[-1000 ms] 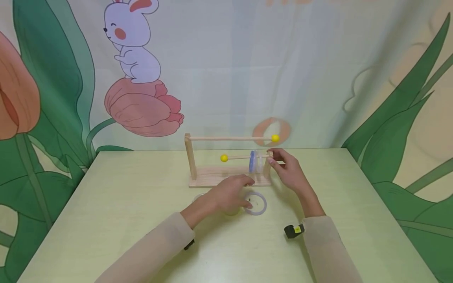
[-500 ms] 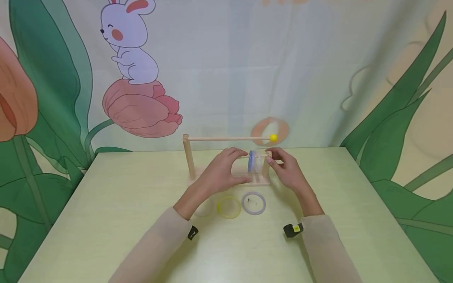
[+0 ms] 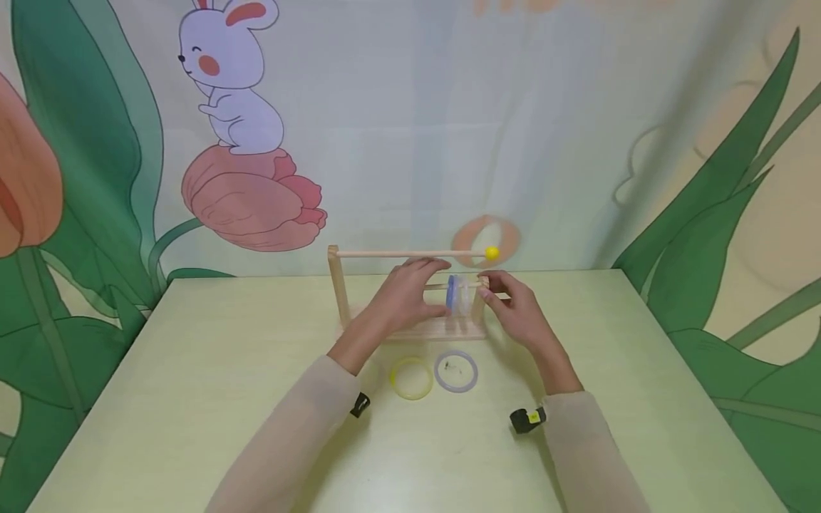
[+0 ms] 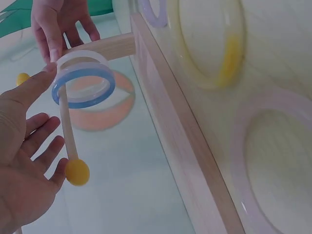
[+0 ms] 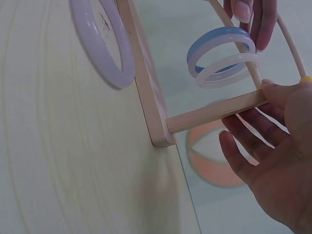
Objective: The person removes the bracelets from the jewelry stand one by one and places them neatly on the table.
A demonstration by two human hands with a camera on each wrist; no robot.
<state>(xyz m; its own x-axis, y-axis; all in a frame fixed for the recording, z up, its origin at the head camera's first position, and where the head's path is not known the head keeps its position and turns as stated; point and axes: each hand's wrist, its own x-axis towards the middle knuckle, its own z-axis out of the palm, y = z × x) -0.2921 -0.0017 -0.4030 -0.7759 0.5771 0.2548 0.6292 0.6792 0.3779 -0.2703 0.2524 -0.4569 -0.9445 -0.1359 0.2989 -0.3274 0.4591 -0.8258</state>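
A wooden rack with two posts carries an upper rod and a lower rod, each tipped with a yellow ball. Several bangles hang on the lower rod near the short post: a blue bangle outermost, with paler, translucent ones behind it. My right hand pinches the top of that post between thumb and fingers. Around the lower rod my left hand is spread, its thumb at the edge of the blue bangle and the other fingers loosely bent, pinching nothing.
On the table before the rack lie a yellow bangle and a lavender bangle. A pale pink bangle lies beside them, mostly hidden by my left arm in the head view. A printed cloth hangs behind the table.
My left hand has risen from over the bangles on the table to the lower rod, then slid a little right towards the hanging bangles. The right hand keeps its grip on the post.
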